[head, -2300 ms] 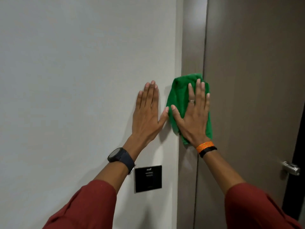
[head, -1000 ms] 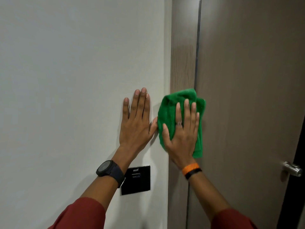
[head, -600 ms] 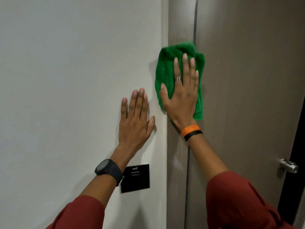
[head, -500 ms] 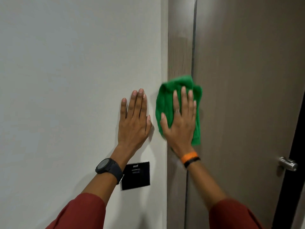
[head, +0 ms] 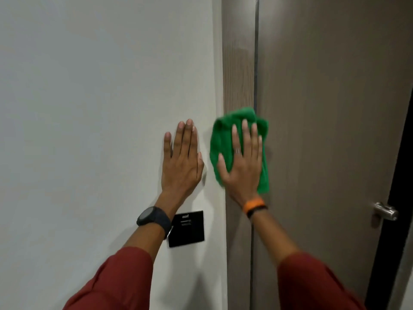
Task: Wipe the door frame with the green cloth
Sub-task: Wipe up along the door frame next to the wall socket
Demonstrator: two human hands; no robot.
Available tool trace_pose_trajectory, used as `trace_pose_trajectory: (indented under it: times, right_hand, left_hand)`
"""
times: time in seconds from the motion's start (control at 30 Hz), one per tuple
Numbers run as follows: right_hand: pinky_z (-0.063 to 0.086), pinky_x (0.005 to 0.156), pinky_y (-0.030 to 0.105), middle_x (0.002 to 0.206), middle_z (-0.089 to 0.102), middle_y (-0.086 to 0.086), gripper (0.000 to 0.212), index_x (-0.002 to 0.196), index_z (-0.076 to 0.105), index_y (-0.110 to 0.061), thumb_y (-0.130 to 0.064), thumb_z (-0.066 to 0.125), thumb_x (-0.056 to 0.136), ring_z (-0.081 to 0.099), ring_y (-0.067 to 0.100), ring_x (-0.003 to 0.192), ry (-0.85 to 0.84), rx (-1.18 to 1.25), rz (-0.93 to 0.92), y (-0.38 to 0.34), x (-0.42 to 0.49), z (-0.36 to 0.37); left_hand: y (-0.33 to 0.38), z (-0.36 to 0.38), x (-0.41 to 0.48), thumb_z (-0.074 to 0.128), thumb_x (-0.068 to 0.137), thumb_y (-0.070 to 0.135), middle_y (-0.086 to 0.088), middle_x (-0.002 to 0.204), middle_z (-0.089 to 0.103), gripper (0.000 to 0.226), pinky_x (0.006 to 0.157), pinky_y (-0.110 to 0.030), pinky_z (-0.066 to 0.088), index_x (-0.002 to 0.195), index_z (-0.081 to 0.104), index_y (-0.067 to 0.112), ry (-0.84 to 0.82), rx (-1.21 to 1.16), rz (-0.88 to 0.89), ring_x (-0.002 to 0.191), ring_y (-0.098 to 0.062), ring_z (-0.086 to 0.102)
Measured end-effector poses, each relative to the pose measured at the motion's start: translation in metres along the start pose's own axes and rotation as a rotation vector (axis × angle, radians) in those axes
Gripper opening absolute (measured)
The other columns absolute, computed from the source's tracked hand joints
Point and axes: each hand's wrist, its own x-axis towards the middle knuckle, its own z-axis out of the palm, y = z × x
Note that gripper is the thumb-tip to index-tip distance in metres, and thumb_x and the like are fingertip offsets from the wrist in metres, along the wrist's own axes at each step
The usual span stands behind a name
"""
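Note:
A folded green cloth (head: 220,139) is pressed flat against the brown wood-grain door frame (head: 238,70), its right edge overlapping the door. My right hand (head: 242,163) lies spread on the cloth, palm down, holding it to the frame. My left hand (head: 182,159) rests flat on the white wall just left of the frame, fingers together and pointing up, with nothing in it.
The brown door (head: 330,108) fills the right side, with a metal handle (head: 385,211) at its right edge. A black switch plate (head: 190,230) sits on the white wall (head: 89,108) below my left wrist.
My right hand swept the cloth up the frame, then down again; it now sits slightly lower than half a second ago. My left hand has stayed on the wall.

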Motion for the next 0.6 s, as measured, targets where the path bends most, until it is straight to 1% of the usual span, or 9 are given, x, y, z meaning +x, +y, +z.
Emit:
trace_pose_trajectory:
  times: [0.07, 0.13, 0.23, 0.3, 0.4, 0.5, 0.53, 0.6]
  right_hand:
    - [0.018, 0.132, 0.057, 0.171, 0.025, 0.018, 0.074, 0.162, 0.029, -0.011, -0.042, 0.053, 0.099, 0.016, 0.037, 0.161, 0.043, -0.007, 0.024, -0.006, 0.070, -0.004]
    - [0.018, 0.132, 0.056, 0.171, 0.026, 0.017, 0.074, 0.161, 0.031, -0.010, -0.041, 0.054, 0.098, 0.018, 0.037, 0.160, 0.075, -0.016, 0.053, -0.012, 0.121, -0.007]
    - [0.017, 0.132, 0.055, 0.171, 0.025, 0.016, 0.073, 0.162, 0.030, -0.011, -0.043, 0.053, 0.100, 0.017, 0.036, 0.161, 0.092, -0.033, 0.078, -0.016, 0.134, -0.006]
    - [0.017, 0.132, 0.055, 0.173, 0.022, 0.015, 0.074, 0.163, 0.027, -0.012, -0.046, 0.050, 0.102, 0.014, 0.034, 0.162, 0.092, -0.036, 0.080, -0.016, 0.105, -0.003]
    - [0.017, 0.132, 0.058, 0.175, 0.013, 0.012, 0.075, 0.165, 0.018, -0.015, -0.051, 0.042, 0.104, 0.007, 0.033, 0.163, 0.014, -0.025, 0.116, -0.006, 0.008, 0.005]
    - [0.023, 0.126, 0.065, 0.176, 0.009, 0.008, 0.075, 0.166, 0.012, -0.020, -0.054, 0.038, 0.105, 0.011, 0.036, 0.162, -0.088, -0.023, 0.133, 0.003, -0.118, 0.009]
    - [0.024, 0.124, 0.066, 0.176, 0.009, 0.008, 0.074, 0.166, 0.012, -0.021, -0.055, 0.036, 0.105, 0.012, 0.037, 0.162, -0.103, -0.014, 0.137, 0.005, -0.144, 0.009]
    - [0.023, 0.125, 0.066, 0.176, 0.011, 0.007, 0.073, 0.166, 0.012, -0.022, -0.054, 0.037, 0.105, 0.014, 0.038, 0.161, -0.096, 0.001, 0.163, 0.008, -0.151, 0.012]
  left_hand:
    - [-0.001, -0.001, 0.000, 0.032, 0.107, 0.025, -0.017, 0.175, 0.005, 0.070, 0.131, -0.055, 0.004, 0.165, 0.004, 0.000, -0.003, -0.021, -0.005, 0.162, -0.033, 0.006]
    - [-0.001, -0.001, 0.001, 0.033, 0.107, 0.024, -0.016, 0.175, 0.006, 0.070, 0.132, -0.055, 0.004, 0.165, 0.004, 0.001, -0.004, -0.040, -0.013, 0.162, -0.032, 0.007]
    - [-0.002, 0.000, 0.000, 0.035, 0.106, 0.024, -0.016, 0.175, 0.008, 0.070, 0.132, -0.055, 0.004, 0.165, 0.005, 0.001, 0.009, -0.037, -0.010, 0.162, -0.032, 0.007]
    - [-0.002, 0.000, 0.000, 0.033, 0.107, 0.025, -0.016, 0.175, 0.007, 0.070, 0.132, -0.055, 0.005, 0.165, 0.003, 0.001, 0.011, -0.037, -0.014, 0.162, -0.032, 0.006]
    - [-0.002, 0.000, -0.001, 0.032, 0.107, 0.026, -0.016, 0.175, 0.007, 0.070, 0.132, -0.056, 0.006, 0.166, 0.003, 0.001, 0.003, -0.021, -0.005, 0.162, -0.032, 0.007]
    - [-0.002, 0.001, 0.000, 0.030, 0.106, 0.026, -0.016, 0.176, 0.005, 0.070, 0.132, -0.055, 0.002, 0.166, 0.004, 0.001, 0.003, -0.014, -0.013, 0.163, -0.032, 0.005]
    - [-0.002, 0.002, -0.001, 0.029, 0.106, 0.026, -0.015, 0.176, 0.004, 0.070, 0.132, -0.054, 0.001, 0.166, 0.004, 0.001, 0.001, -0.010, -0.015, 0.163, -0.031, 0.004]
    - [-0.002, 0.002, -0.001, 0.027, 0.106, 0.027, -0.015, 0.176, 0.003, 0.070, 0.132, -0.054, 0.000, 0.166, 0.002, 0.001, -0.002, 0.004, -0.016, 0.163, -0.031, 0.003]
